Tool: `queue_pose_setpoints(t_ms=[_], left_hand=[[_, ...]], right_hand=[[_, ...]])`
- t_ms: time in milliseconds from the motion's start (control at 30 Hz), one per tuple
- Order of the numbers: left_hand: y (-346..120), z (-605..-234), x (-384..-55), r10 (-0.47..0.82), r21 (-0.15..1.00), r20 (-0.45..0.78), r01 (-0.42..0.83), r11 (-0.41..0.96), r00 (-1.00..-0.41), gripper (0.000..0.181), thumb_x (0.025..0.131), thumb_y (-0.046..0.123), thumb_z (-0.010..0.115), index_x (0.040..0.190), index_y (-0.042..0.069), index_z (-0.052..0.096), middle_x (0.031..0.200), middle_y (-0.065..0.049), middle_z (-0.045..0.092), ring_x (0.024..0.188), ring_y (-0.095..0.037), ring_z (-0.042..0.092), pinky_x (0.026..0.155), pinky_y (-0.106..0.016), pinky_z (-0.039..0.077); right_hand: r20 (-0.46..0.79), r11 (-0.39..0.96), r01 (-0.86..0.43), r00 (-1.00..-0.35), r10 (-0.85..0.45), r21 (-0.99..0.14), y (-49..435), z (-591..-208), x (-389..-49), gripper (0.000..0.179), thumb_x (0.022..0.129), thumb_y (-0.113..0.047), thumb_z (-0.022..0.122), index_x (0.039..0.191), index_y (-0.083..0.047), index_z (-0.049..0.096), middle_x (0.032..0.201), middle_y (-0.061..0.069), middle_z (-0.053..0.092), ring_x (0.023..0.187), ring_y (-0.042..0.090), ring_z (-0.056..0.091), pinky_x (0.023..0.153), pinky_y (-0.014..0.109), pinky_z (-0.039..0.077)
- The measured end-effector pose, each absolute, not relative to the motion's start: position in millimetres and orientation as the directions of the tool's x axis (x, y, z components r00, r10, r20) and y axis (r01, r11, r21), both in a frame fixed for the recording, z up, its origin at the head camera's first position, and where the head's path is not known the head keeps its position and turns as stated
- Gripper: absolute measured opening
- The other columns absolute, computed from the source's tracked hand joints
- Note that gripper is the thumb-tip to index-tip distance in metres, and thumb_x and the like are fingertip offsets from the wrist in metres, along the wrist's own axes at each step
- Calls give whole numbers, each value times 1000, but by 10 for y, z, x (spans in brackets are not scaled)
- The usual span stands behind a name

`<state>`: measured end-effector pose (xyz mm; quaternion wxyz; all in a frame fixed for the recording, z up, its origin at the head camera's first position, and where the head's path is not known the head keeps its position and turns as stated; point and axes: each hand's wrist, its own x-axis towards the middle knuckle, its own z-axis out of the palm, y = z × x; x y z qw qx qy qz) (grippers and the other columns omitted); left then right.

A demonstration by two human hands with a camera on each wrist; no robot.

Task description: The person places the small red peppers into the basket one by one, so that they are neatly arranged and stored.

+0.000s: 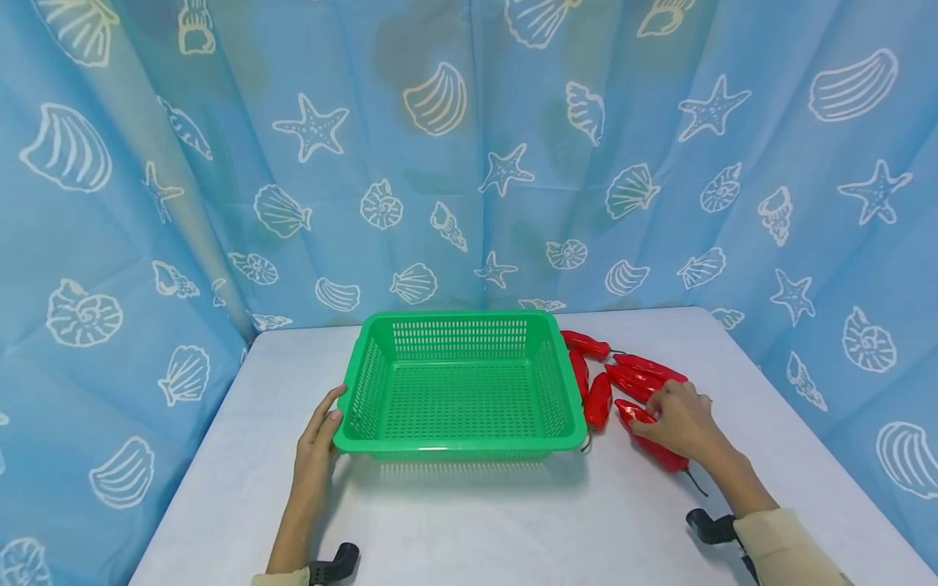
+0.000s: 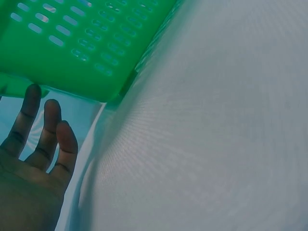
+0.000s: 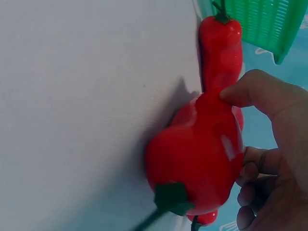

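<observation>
A green plastic basket [image 1: 462, 446] with slotted walls stands on the white table, and no contents show inside it. At its left side is my left hand [image 1: 315, 456], its fairly straight fingers touching the rim; the left wrist view shows the fingertips [image 2: 32, 94] against the green edge. My right hand [image 1: 685, 419] pinches a large red chili pepper [image 3: 192, 159] with a dark green stem, thumb on one side and fingers on the other. In the head view this pepper [image 1: 663, 454] lies slantwise at the near end of the pepper group.
Between the basket and my right hand lie several more red peppers, one upright-lying pepper [image 1: 598, 401] beside the basket and another pepper [image 1: 586, 343] near its back corner. A blue curtain [image 1: 440, 163] with white shells hangs behind the white tabletop [image 1: 469, 529].
</observation>
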<state>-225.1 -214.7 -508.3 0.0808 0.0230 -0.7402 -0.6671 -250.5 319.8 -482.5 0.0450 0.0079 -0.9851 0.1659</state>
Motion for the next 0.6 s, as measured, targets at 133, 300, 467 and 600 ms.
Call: queue_pose_setpoints(t_ms=[133, 300, 467, 600], left_hand=[[-2144, -5065, -2262, -136, 991, 100, 87, 103, -986, 48, 104, 53, 44, 149, 38, 44, 154, 5, 38, 124, -16, 51, 91, -19, 44], [-2144, -5053, -2266, -134, 990, 96, 81, 112, -986, 48, 103, 54, 44, 149, 38, 44, 154, 6, 39, 123, -18, 52, 90, -17, 45], [-2149, -5071, -2261, -136, 991, 87, 73, 110, -987, 48, 103, 55, 44, 149, 40, 44, 155, 6, 37, 124, -17, 51, 90, -17, 45], [-2155, -5079, -2260, -138, 991, 91, 76, 109, -986, 48, 103, 54, 44, 149, 39, 45, 154, 6, 38, 122, -18, 52, 89, -19, 46]], right_hand=[[67, 938, -9, -998, 15, -345, 3211, -4777, -2509, 52, 56, -26, 97, 86, -7, 59, 102, 18, 57, 105, 45, 49, 68, 49, 56], [14, 914, 35, -999, 45, -405, 3239, -4701, -2504, 50, 59, -26, 96, 86, -5, 58, 103, 21, 55, 105, 47, 49, 61, 42, 57], [-23, 886, 56, -998, 51, -461, 3255, -4633, -2508, 47, 66, -27, 93, 86, -4, 57, 98, 19, 56, 98, 41, 53, 60, 38, 57], [-26, 865, 43, -999, 35, -500, 3246, -4560, -2499, 42, 71, -27, 90, 84, -5, 57, 92, 13, 59, 91, 34, 55, 62, 34, 57]])
